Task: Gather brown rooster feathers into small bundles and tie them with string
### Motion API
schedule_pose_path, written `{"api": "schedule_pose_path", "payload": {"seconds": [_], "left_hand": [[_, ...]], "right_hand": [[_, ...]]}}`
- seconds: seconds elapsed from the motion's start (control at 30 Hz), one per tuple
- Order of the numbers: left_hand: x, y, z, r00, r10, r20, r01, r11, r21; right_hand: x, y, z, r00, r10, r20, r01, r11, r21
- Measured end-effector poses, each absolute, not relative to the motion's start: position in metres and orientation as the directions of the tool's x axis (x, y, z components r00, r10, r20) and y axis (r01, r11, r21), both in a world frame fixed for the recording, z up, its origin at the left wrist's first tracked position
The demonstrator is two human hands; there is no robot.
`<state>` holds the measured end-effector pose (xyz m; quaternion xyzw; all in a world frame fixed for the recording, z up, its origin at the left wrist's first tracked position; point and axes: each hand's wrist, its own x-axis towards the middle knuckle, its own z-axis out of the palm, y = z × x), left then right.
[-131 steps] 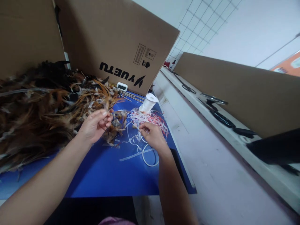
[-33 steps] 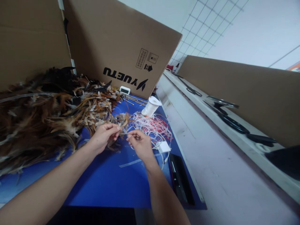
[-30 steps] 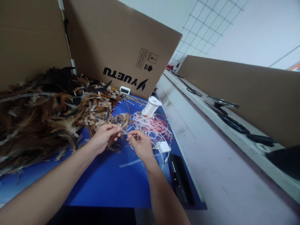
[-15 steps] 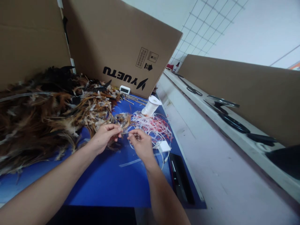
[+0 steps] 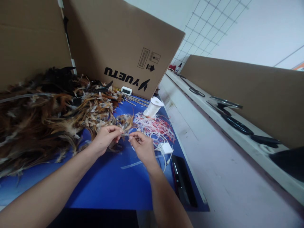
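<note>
Close together, left hand (image 5: 108,138) in narrow pinch on brown feather (image 5: 129,123), right hand (image 5: 143,146), grip unclear.

A person's left hand (image 5: 106,140) and right hand (image 5: 144,148), close together above a blue table (image 5: 114,186), pinch a thin, blurred pale strand (image 5: 125,135). Brown and black feathers (image 5: 59,114) heap up on the left. To the right lie tangled white and red ribbons (image 5: 152,126), a white spool (image 5: 153,109) at their far side, a white charger (image 5: 166,148) nearer.
</note>
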<state>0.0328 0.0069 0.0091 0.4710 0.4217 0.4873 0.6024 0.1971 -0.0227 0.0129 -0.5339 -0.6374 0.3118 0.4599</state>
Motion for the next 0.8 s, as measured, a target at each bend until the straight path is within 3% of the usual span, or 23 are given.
{"api": "schedule_pose_path", "payload": {"seconds": [0.07, 0.17, 0.27, 0.43, 0.53, 0.67, 0.8], "left_hand": [[0.032, 0.008, 0.008, 0.138, 0.99, 0.001, -0.124, 0.017, 0.992], [0.032, 0.007, 0.008, 0.102, 0.99, 0.102, 0.045, -0.107, 0.993], [0.031, 0.006, 0.01, 0.119, 0.943, 0.311, 0.243, -0.331, 0.912], [0.032, 0.002, 0.009, 0.265, 0.772, 0.578, 0.363, -0.635, 0.682], [0.032, -0.002, 0.007, 0.356, 0.682, 0.639, 0.37, -0.731, 0.574], [0.032, -0.005, 0.011, 0.446, 0.615, 0.65, 0.378, -0.788, 0.486], [0.029, -0.006, 0.019, 0.485, 0.61, 0.627, 0.285, -0.788, 0.546]], "right_hand": [[0.199, -0.025, 0.015, -0.051, 0.933, 0.357, 0.496, 0.334, -0.802], [0.199, -0.029, 0.019, -0.164, 0.85, 0.501, 0.666, 0.47, -0.579], [0.197, -0.036, 0.027, -0.272, 0.784, 0.558, 0.788, 0.514, -0.338], [0.195, -0.044, 0.05, -0.478, 0.707, 0.522, 0.849, 0.525, 0.066], [0.195, -0.041, 0.067, -0.605, 0.667, 0.435, 0.788, 0.578, 0.211], [0.2, -0.026, 0.085, -0.694, 0.644, 0.322, 0.715, 0.67, 0.2], [0.209, -0.004, 0.098, -0.723, 0.653, 0.226, 0.646, 0.755, -0.115]]}}
